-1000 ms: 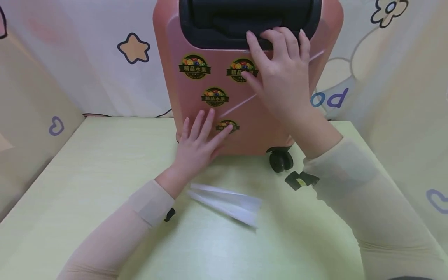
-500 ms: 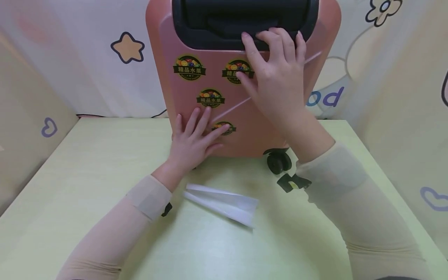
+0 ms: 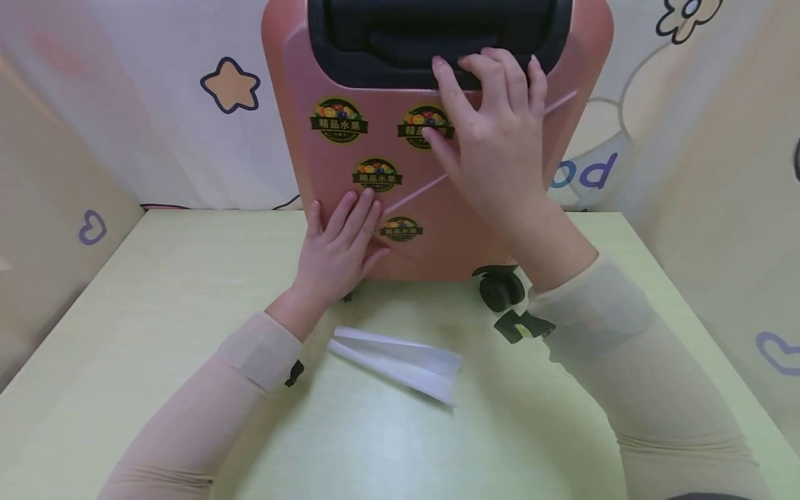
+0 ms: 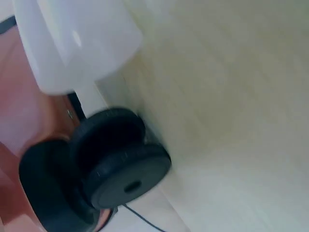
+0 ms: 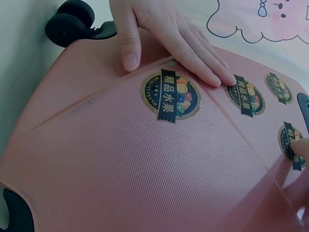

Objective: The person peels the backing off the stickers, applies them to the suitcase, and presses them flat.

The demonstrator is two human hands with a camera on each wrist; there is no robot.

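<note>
A pink suitcase stands upright on the table, its black handle panel at the top. Several round fruit stickers are on its front. My left hand lies on the lower left with straight fingers, tips at the lower edge of the middle sticker. Beside that hand, apart from its thumb, is the lowest sticker, uncovered. My right hand rests bent fingers on the panel's lower edge; its thumb touches the upper right sticker, partly hiding it. The upper left sticker is fully visible.
A folded white paper sheet lies on the table before the suitcase. One black caster wheel shows at the lower right; another wheel fills part of the left wrist view. A patterned curtain hangs behind.
My left hand has shifted slightly left and its fingers have drawn together, uncovering the lowest sticker. My right hand keeps its place on the suitcase. The head view has shifted a little.
</note>
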